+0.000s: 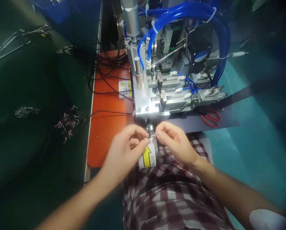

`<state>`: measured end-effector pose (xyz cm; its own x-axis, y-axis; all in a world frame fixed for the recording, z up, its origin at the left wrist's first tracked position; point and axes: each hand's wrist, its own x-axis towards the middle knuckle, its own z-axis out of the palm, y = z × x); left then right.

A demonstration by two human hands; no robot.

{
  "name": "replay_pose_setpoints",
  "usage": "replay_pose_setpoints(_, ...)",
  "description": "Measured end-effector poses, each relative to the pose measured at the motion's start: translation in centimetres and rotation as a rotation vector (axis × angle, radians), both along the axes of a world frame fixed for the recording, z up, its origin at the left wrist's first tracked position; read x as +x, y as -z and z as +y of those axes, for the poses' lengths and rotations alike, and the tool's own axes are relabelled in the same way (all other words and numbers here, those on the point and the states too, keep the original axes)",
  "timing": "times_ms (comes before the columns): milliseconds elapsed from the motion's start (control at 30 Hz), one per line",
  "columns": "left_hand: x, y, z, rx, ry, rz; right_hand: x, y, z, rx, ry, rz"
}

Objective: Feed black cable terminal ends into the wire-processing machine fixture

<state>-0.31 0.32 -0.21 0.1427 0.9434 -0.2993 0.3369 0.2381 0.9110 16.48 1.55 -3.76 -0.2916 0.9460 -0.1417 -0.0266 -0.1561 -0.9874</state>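
In front of the machine [143,99], my left hand [126,145] and my right hand [173,140] meet with their fingertips pinched. Between them is a small shiny metal piece [152,135], too small to name for certain. The thumb and forefinger of my left hand close on its left end, while those of my right hand close at its right end. Just beyond the fingertips sits the machine's narrow front fixture [149,126]. Under the hands lies a white label with a yellow arrow [146,156].
Black cables [111,64] run over the orange base plate [109,127]. Left of it, wires with stripped ends [67,123] lie on the dark green surface, near metal parts [25,111]. Red-handled scissors [211,118] rest at right. A thick blue hose bundle [223,35] arches above the machine.
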Motion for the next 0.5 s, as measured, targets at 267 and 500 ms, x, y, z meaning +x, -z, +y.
replay_pose_setpoints(267, -1.2, 3.2, 1.3, 0.746, 0.324, 0.511, -0.5, 1.9, 1.2, -0.033, 0.125, -0.004)
replay_pose_setpoints(500, -1.6, 3.8, 1.8, 0.794, 0.397, 0.658, -1.0, 2.3, 1.4, -0.048, 0.164, -0.02)
